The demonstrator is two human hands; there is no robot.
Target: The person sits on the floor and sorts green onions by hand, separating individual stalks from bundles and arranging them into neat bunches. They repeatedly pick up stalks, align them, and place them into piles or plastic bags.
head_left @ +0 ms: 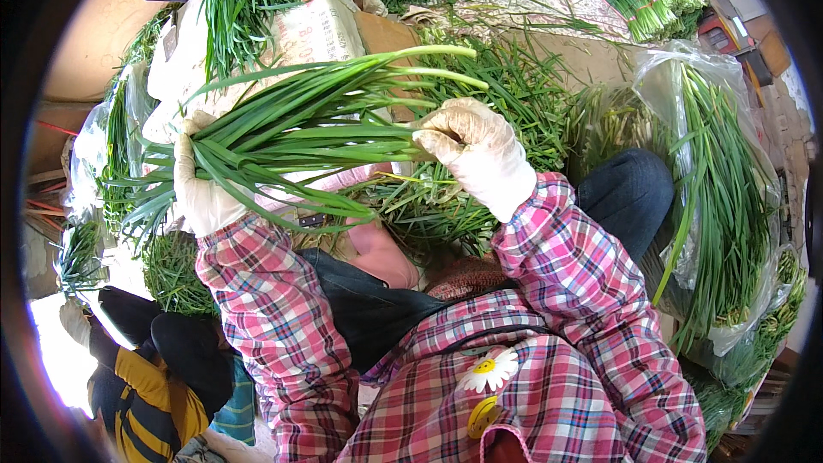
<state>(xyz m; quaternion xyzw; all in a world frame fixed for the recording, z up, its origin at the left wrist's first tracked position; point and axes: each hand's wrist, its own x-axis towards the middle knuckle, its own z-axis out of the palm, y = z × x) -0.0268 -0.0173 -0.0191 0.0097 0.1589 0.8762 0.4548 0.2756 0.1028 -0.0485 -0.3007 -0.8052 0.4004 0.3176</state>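
Note:
My left hand [202, 190], in a thin whitish glove, is closed around the leafy end of a loose bunch of garlic chives [308, 125]. The bunch lies level in the air across my front, its pale stem ends pointing right. Gloved too, my right hand [472, 151] pinches some of the stems at that end, thumb against fingers. A few stems fan out above its fingertips. Beneath the bunch, a heap of loose chive leaves and trimmings [508, 122] spreads over the floor between my knees. Part of a pink shoe [379, 251] shows below.
Chives in a clear plastic bag [726, 193] stand at my right. Tied chive bundles [656, 3] lie on a patterned cloth [546, 9] at the back. More chives [247, 6] rest on a white printed sack [318, 26]. Another person [154, 386] sits at lower left.

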